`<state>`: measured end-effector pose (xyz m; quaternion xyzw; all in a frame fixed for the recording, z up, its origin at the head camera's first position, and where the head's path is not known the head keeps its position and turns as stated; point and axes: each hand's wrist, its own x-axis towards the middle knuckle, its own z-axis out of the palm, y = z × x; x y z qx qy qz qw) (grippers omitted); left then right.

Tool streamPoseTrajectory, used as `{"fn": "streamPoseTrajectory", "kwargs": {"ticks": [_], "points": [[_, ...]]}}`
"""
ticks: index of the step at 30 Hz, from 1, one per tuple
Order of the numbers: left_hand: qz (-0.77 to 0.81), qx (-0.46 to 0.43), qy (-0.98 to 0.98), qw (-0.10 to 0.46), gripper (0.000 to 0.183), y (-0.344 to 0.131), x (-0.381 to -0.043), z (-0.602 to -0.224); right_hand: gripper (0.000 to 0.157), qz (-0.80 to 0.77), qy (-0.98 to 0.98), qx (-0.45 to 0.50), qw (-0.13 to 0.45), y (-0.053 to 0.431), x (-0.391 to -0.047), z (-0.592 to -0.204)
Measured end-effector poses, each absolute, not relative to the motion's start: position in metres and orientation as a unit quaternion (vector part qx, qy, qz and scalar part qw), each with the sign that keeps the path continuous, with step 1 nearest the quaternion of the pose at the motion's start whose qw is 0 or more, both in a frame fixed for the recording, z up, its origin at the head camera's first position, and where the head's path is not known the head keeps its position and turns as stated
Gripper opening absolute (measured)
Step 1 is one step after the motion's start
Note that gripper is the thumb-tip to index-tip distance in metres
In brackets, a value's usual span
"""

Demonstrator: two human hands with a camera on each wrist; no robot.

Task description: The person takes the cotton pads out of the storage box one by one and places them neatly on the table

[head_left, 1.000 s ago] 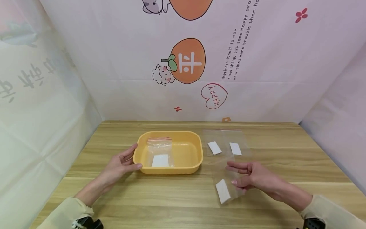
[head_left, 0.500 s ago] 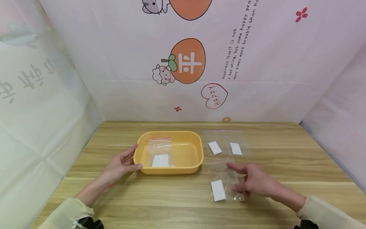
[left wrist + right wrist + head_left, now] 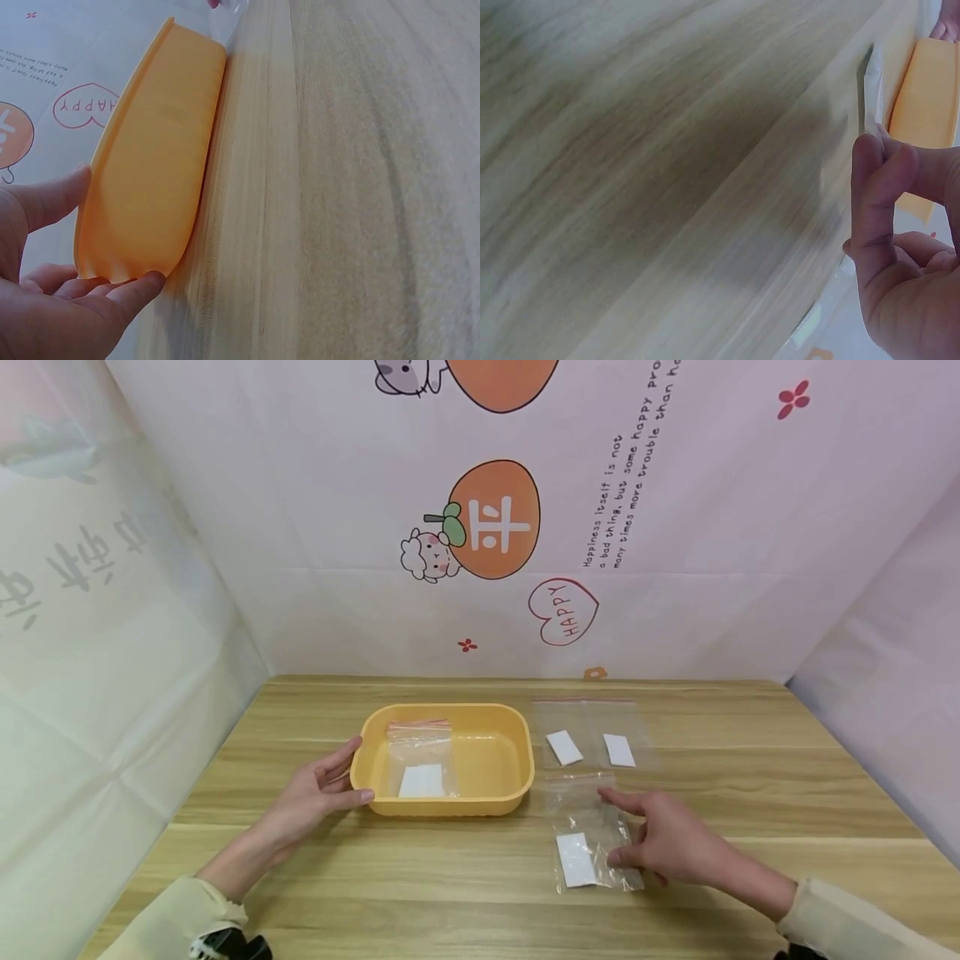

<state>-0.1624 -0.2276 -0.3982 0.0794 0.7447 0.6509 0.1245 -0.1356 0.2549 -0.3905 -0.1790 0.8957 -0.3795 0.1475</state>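
A yellow plastic basin (image 3: 491, 806) stands on the wooden table, left of centre. My left hand (image 3: 315, 797) grips its left end; in the left wrist view, the thumb lies at the rim and the fingers curl under the side wall. Inside leans a clear zip-lock bag (image 3: 420, 747) with a white card-like piece. To the right of the basin, my right hand (image 3: 671, 839) holds the right edge of another clear zip-lock bag (image 3: 588, 810) between thumb and fingers. A white rectangular piece (image 3: 576, 860) shows in that bag's lower left.
Behind the held bag, more clear zip-lock bags lie flat, with white pieces (image 3: 564, 748) and a red seal line showing. The table (image 3: 420, 893) ends at a printed white cloth backdrop (image 3: 337, 610). Cloth also hangs on both sides.
The bag in my right hand has shifted left and turned straighter, and now lies flatter on the table. My right hand has dropped slightly. The left hand and basin have stayed put.
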Motion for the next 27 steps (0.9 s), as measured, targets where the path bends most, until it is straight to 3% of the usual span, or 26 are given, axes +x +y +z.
{"fn": "streamPoseTrajectory", "kwargs": {"ticks": [8,14,19,27], "points": [[0.646,0.078,0.749,0.125,0.093,-0.2271,-0.1621,-0.3964,0.090,-0.326,0.924,-0.176,0.092,0.2558,-0.1317,-0.3951],[0.648,0.073,0.747,0.127,0.093,-0.2271,-0.1629,-0.3946,0.072,-0.249,0.948,-0.199,0.011,0.2561,-0.1315,-0.3951],[0.651,0.075,0.745,0.124,0.092,-0.2272,-0.1634,-0.3951,0.062,-0.275,0.928,-0.248,0.034,0.2535,-0.1329,-0.3944],[0.649,0.076,0.747,0.122,0.091,-0.2267,-0.1632,-0.3973,0.059,-0.226,0.937,-0.260,0.054,0.2507,-0.1338,-0.3993]]}}
